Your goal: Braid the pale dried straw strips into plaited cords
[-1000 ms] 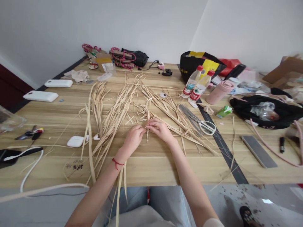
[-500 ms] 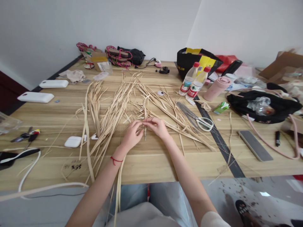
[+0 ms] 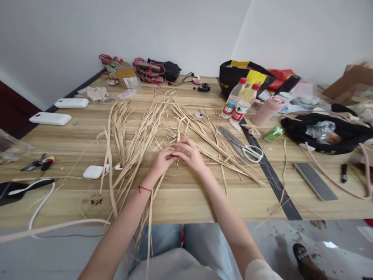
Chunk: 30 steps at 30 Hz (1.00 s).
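Note:
At the table's middle, my left hand (image 3: 163, 161), with a red cord at its wrist, has its fingers closed on a narrow piece of plaited straw (image 3: 178, 136). My right hand (image 3: 191, 156) grips the same piece from the other side, and the fingertips of both hands meet around it. Below the fingers pokes out a thin, shiny tip (image 3: 177, 167), too small to name. Loose straw strips (image 3: 142, 132) lie in bundles left of the hands, and more straw strips (image 3: 210, 136) spread to the right. One long strip (image 3: 150, 217) hangs past my left forearm over the table edge.
Scissors (image 3: 252, 153) lie to the right, by a dark strip in the table. Beyond them stand two water bottles (image 3: 241, 105), a pink tumbler (image 3: 268, 110) and a black bag (image 3: 314, 132). A white earphone case (image 3: 92, 172) and cables (image 3: 43, 210) are at left.
The right hand's fingers have lifted and shifted slightly along the straw piece. The long hanging strip has swung a little to the right. The view has turned slightly left.

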Motion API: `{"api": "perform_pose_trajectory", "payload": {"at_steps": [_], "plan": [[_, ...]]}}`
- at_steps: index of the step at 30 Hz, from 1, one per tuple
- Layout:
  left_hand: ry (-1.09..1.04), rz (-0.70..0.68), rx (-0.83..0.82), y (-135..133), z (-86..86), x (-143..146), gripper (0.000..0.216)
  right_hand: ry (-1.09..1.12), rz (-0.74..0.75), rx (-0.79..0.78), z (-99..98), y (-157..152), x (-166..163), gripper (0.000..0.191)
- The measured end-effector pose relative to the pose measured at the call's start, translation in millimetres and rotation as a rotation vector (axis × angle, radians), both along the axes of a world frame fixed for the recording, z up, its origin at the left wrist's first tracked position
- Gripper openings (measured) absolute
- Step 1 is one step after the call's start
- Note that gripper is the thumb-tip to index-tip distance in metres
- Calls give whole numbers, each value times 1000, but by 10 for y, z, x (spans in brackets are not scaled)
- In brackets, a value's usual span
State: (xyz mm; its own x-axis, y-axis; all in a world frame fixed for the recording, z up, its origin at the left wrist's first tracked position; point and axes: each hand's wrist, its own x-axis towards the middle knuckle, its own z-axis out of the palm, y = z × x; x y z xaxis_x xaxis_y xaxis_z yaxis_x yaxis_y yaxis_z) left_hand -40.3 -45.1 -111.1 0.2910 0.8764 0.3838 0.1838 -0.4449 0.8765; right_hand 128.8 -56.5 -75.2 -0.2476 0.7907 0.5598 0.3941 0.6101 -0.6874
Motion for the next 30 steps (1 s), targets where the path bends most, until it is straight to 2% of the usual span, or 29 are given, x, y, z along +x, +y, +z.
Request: {"api": "perform_pose_trajectory", "payload": {"at_steps": [5, 9, 11, 14, 17, 20, 24, 30], "plan": [[-211, 36, -147, 46, 41, -114, 13, 43, -37, -37, -42, 80, 176, 37], [-309, 118, -246, 90, 44, -238, 21, -27, 58, 11, -50, 83, 239, 46], [-333, 133, -284, 97, 42, -269, 24, 0, 55, -23, -31, 55, 193, 42], [-342, 139, -298, 86, 49, -266, 24, 163, 5, -229, -36, 16, 44, 24], [-333, 136, -293, 70, 64, -237, 24, 418, 61, -534, -109, 4, -136, 30], [-358, 101, -289, 66, 74, -218, 23, 676, 86, -703, -200, 0, -274, 35], [-412, 102, -299, 79, 63, -212, 22, 862, 99, -701, -246, -13, -334, 36], [-424, 139, -301, 81, 27, -195, 22, 899, 99, -641, -222, 0, -276, 30]]}}
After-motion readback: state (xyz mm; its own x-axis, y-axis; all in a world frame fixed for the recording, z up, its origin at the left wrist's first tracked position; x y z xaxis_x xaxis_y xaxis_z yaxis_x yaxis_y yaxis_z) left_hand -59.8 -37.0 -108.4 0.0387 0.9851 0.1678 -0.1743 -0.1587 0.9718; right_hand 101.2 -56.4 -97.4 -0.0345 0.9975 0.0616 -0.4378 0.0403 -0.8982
